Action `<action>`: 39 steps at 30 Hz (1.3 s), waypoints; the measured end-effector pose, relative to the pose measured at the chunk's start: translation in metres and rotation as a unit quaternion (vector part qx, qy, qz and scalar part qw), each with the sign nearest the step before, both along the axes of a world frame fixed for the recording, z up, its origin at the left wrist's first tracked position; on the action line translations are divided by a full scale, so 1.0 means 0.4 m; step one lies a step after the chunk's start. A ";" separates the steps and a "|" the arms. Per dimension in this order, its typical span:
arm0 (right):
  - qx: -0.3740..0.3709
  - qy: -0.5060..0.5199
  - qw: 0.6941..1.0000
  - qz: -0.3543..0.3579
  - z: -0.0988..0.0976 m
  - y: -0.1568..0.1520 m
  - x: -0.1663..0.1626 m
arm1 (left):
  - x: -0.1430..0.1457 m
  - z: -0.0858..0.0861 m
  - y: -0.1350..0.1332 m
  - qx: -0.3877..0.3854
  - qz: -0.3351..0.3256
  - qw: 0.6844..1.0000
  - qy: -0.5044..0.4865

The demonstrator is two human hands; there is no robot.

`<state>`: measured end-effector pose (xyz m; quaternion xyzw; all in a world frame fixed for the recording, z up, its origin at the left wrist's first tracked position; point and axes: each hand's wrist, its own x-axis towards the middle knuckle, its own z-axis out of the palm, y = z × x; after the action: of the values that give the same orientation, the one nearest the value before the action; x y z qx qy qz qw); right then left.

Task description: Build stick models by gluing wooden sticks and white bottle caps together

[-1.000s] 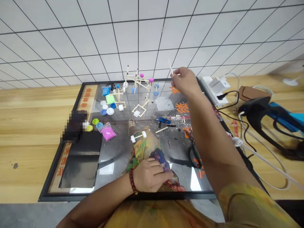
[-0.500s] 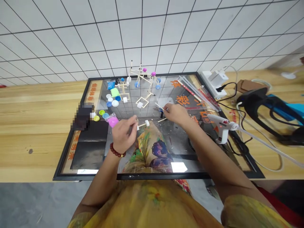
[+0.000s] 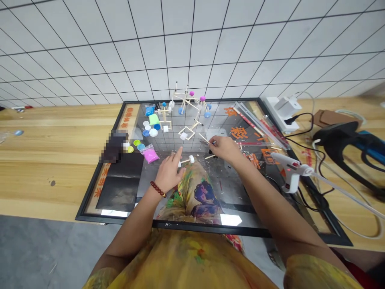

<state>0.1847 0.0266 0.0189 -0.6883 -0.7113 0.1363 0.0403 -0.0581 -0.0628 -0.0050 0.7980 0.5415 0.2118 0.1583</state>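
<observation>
My right hand [image 3: 224, 148] pinches a thin wooden stick [image 3: 204, 138], its free end pointing up and left above the glass panel [image 3: 192, 192]. Another pale stick [image 3: 209, 156] lies just below those fingers. Over the glass, my left hand [image 3: 170, 170] has its fingers stretched out, with a bead bracelet at the wrist. Right beside it is a short stick piece with a white block [image 3: 191, 159] on its end, partly covered by the hand. Farther back stand stick structures with coloured pieces, among them a square stick frame [image 3: 188, 132] with a white block.
A pink clay bag [image 3: 150, 154], a green block [image 3: 154, 119] and several small lids sit at the left. On the right are a white glue gun [image 3: 290, 170] with its cord, clear strips [image 3: 249, 116] and a power strip [image 3: 279, 116]. A tiled wall [image 3: 192, 48] rises behind.
My left hand's fingers have straightened from a curled pose and lie lower over the glass. The right hand keeps its stick nearly in place. The whole view has shifted slightly.
</observation>
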 end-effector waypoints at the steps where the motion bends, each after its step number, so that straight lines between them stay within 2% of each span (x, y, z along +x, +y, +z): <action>1: 0.001 0.001 1.000 0.001 -0.002 0.001 -0.001 | -0.002 -0.001 0.001 -0.002 0.005 1.000 -0.004; 11: 0.000 -0.035 0.999 0.019 0.011 -0.012 -0.009 | -0.021 0.002 0.005 0.026 0.068 0.994 -0.081; 19: -0.019 -0.025 0.998 0.048 0.039 -0.077 -0.032 | -0.027 0.003 0.007 0.058 0.089 0.987 -0.120; 22: -0.034 -0.038 0.996 0.070 0.051 -0.115 -0.051 | -0.024 0.014 0.006 0.101 0.105 0.971 -0.190; 27: -0.065 -0.062 0.987 0.134 0.069 -0.164 -0.069 | -0.015 0.031 0.001 0.146 0.118 0.925 -0.331; 29: -0.033 -0.020 0.990 0.135 0.074 -0.176 -0.073 | -0.012 0.033 -0.002 0.154 0.112 0.913 -0.362; 31: 0.008 0.108 0.987 0.121 0.076 -0.184 -0.084 | -0.010 0.034 -0.007 0.162 0.092 0.905 -0.382; 32: 0.008 0.207 0.972 0.115 0.075 -0.187 -0.093 | -0.008 0.035 -0.010 0.167 0.079 0.903 -0.388; 33: -0.011 0.315 0.942 0.113 0.073 -0.191 -0.105 | -0.007 0.036 -0.012 0.173 0.066 0.902 -0.391; 35: -0.098 0.501 0.852 0.114 0.066 -0.197 -0.133 | -0.004 0.038 -0.017 0.192 0.048 0.901 -0.385; 36: -0.147 0.556 0.810 0.112 0.063 -0.201 -0.147 | -0.002 0.038 -0.018 0.202 0.045 0.902 -0.379; 37: -0.184 0.587 0.781 0.108 0.060 -0.205 -0.156 | -0.001 0.038 -0.019 0.210 0.046 0.903 -0.373; 39: -0.197 0.612 0.761 0.084 0.061 -0.220 -0.155 | 0.000 0.038 -0.018 0.217 0.061 0.904 -0.363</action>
<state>0.1227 -0.0615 0.0434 -0.3884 -0.5480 0.6685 0.3192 -0.0580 -0.0701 0.0101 0.6462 0.4351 0.6080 0.1534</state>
